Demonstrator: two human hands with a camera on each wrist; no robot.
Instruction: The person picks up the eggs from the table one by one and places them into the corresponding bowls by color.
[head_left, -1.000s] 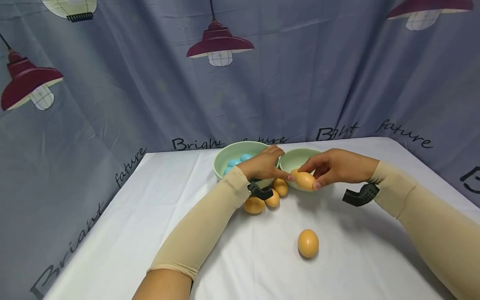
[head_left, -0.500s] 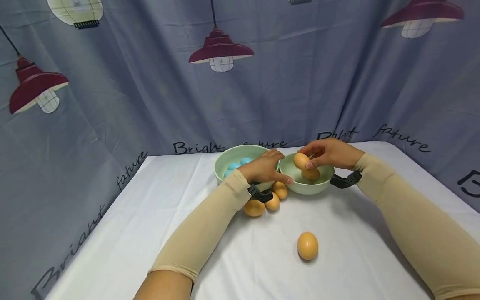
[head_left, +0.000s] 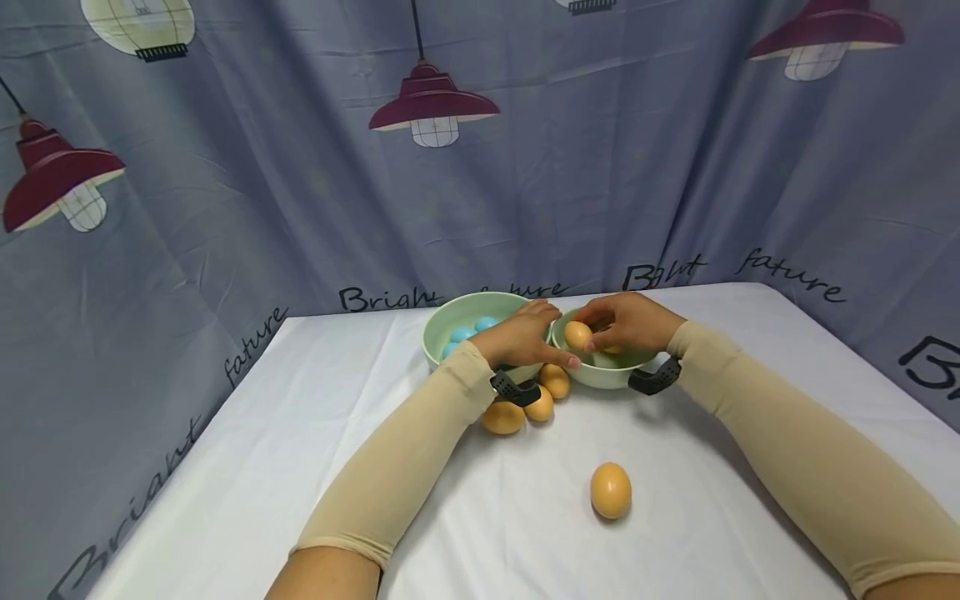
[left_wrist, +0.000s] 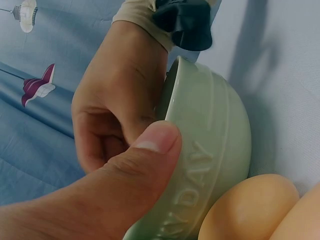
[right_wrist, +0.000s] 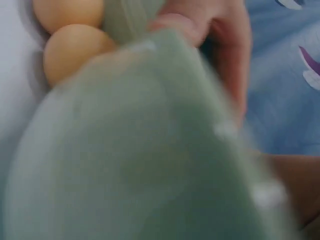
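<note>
My right hand (head_left: 630,323) dips into the smaller green bowl (head_left: 603,378), pinching an orange-brown egg (head_left: 578,335). Part of another egg (head_left: 613,350) shows under that hand. My left hand (head_left: 519,333), its fingers extended, spans the place where the two bowls meet. The left thumb (left_wrist: 157,142) lies by the smaller bowl's rim in the left wrist view. Light-blue eggs (head_left: 461,334) sit in the larger green bowl (head_left: 438,325), partly behind the left hand. In the right wrist view the smaller bowl is blurred and hides the held egg.
Three brown eggs lie before the bowls: one by the smaller bowl (head_left: 554,381), a middle egg (head_left: 539,404) and a left egg (head_left: 503,417). A single egg (head_left: 611,490) lies nearer on the white tablecloth (head_left: 450,517). A printed curtain (head_left: 315,183) hangs behind.
My right hand has carried the pinched egg from in front of the smaller bowl, over its rim and down inside, to the left. My left hand stays nearly still.
</note>
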